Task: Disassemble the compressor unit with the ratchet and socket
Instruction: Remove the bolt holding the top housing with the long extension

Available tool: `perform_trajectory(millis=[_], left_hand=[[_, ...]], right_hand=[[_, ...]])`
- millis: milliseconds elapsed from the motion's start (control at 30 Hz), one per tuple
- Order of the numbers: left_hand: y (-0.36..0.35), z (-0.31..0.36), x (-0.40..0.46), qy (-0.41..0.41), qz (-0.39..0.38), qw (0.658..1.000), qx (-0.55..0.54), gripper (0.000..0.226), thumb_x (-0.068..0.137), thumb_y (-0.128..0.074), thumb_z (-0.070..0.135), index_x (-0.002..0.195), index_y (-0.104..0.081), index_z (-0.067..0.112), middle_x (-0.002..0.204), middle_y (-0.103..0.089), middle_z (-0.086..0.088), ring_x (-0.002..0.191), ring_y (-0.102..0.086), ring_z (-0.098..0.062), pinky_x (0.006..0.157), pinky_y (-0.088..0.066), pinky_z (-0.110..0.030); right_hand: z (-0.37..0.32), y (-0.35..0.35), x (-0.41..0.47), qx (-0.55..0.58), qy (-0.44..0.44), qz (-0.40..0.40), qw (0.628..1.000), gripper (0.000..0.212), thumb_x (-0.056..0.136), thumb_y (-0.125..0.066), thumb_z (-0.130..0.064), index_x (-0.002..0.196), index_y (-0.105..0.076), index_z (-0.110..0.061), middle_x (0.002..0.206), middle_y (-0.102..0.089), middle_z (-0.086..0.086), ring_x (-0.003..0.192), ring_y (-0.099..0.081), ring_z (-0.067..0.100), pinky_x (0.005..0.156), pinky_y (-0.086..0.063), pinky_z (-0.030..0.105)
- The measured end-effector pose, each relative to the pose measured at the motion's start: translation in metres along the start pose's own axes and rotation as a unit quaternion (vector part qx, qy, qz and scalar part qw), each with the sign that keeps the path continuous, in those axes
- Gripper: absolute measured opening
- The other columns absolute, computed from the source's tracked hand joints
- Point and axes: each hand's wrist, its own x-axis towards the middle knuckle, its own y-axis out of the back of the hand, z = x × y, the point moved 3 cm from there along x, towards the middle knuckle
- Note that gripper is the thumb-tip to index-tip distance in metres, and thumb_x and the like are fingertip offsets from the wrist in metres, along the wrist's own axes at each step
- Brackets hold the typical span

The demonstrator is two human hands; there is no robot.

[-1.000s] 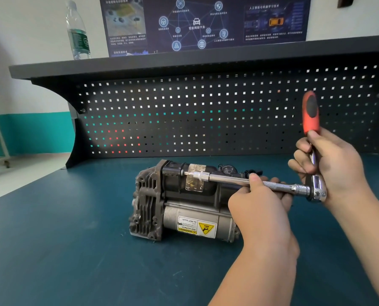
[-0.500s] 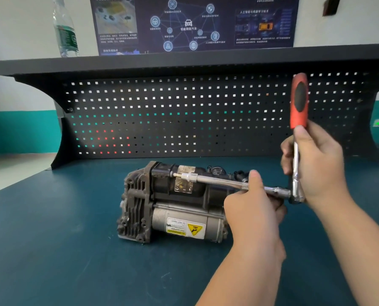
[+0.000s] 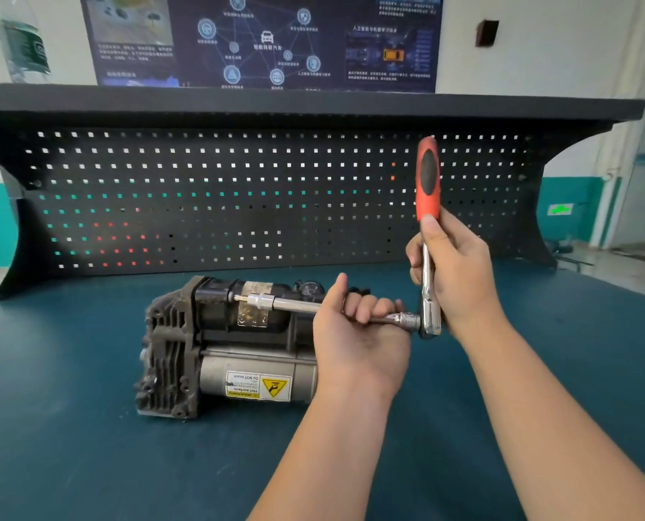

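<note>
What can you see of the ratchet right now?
The chrome ratchet with the red and black handle stands nearly upright, handle up, head at the bottom. A long chrome extension bar runs level from the head leftward to a small socket at the grey compressor unit. The right hand holds the shank below the red grip; the left hand wraps around the bar.

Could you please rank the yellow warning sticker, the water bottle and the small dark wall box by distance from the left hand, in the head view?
1. Yellow warning sticker, on the compressor, just beside the left hand.
2. Dark wall box, high on the right.
3. Water bottle, far left on the shelf.
</note>
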Motion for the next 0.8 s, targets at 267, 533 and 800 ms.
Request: perform_trajectory(millis=[267,533,800], left_hand=[[-0.01,-0.002,0.005,0.001,-0.042,0.999,0.009,0.054,0.091,-0.052,0.019,0.044,-0.025,0.02,0.042,-0.019,0.005,0.034,-0.019,-0.013,0.061,-0.035,-0.026],[-0.004,-0.003,0.004,0.002,-0.003,0.999,-0.032,0.036,0.095,-0.052,0.024,0.061,-0.045,0.014,0.047,-0.045,0.003,0.038,-0.047,-0.012,0.079,-0.043,-0.032],[0.003,-0.002,0.007,0.011,0.045,0.998,-0.031,0.036,0.095,-0.054,0.024,0.062,-0.042,0.014,0.047,-0.039,0.002,0.044,-0.039,-0.012,0.084,-0.039,-0.027]], right_hand=[[0.045,0.001,-0.026,0.161,-0.486,0.04,0.858,0.034,0.093,-0.044,-0.009,0.06,-0.049,-0.013,0.037,-0.036,-0.003,0.027,-0.032,0.007,0.031,-0.025,0.016],[0.033,0.003,-0.014,0.171,-0.314,0.1,0.928,0.017,0.093,-0.058,-0.015,0.077,-0.054,-0.01,0.048,-0.049,-0.001,0.037,-0.043,0.009,0.042,-0.044,0.018],[-0.01,0.007,-0.005,-0.071,0.098,-0.012,0.993,0.021,0.091,-0.054,-0.035,0.111,-0.057,-0.041,0.055,-0.053,-0.006,0.053,-0.048,0.008,0.054,-0.041,0.015]])
